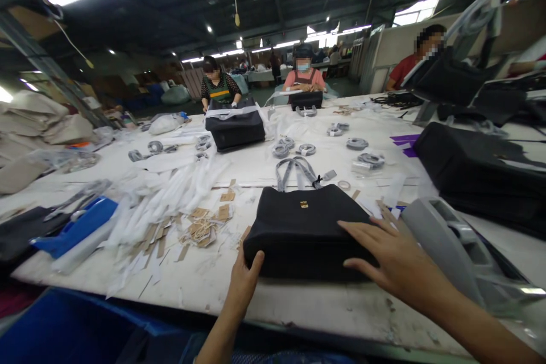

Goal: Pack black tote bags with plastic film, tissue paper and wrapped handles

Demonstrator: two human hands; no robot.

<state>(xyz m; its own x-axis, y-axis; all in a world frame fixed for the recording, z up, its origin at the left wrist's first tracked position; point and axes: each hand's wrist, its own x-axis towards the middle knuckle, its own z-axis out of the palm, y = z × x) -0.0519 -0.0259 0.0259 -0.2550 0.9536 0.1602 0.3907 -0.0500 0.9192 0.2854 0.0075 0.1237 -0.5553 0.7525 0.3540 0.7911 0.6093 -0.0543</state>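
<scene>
A black handbag (298, 233) lies on the white table right before me, its base toward me. It has a small gold clasp, and its wrapped handles (296, 170) stretch away on the far side. My left hand (245, 278) rests against the bag's near left corner, thumb apart from the fingers, which are partly hidden behind the bag. On the right end of the bag lies my right hand (379, 247), fingers stretched out and spread, thumb over the near side.
Left of the bag lie cardboard tags (202, 227) and white wrapping strips (157, 205). A grey tape dispenser (447, 244) stands at right, near more black bags (478, 176). Coiled wrapped straps (307, 149) are scattered beyond. Several co-workers (303, 77) are across the table. A blue bin (77, 324) is below left.
</scene>
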